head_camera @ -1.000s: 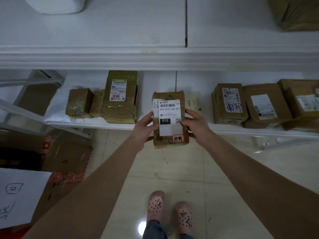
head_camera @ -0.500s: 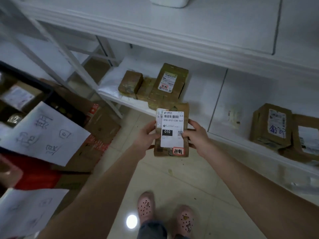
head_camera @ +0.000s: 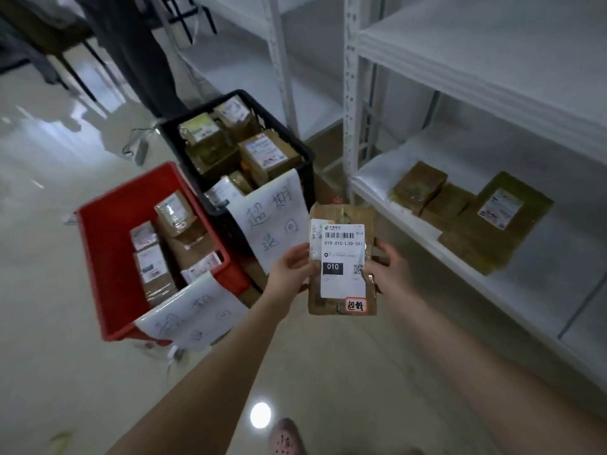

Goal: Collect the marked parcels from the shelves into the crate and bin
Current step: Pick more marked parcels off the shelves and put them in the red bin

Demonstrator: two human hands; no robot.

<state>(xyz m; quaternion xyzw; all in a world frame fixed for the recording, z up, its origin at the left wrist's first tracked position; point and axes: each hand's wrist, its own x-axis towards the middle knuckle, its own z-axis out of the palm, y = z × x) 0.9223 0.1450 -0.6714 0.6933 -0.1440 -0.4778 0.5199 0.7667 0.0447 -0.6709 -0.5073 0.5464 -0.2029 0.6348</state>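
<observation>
I hold a flat brown cardboard parcel [head_camera: 341, 261] with a white shipping label and a small red-edged sticker at centre frame, above the pale floor. My left hand [head_camera: 290, 269] pinches its left edge, thumb on the label. My right hand [head_camera: 391, 269] grips its right edge, fingers curled behind it. Left of the parcel stand a red plastic bin [head_camera: 108, 231] and, behind it, a black plastic crate [head_camera: 305, 165]. Both contain parcels and carry handwritten paper signs. At right, taped brown boxes [head_camera: 420, 187] lie on a white metal shelf [head_camera: 565, 257].

A pink shoe [head_camera: 285, 436] stands on the glossy floor [head_camera: 49, 257].
</observation>
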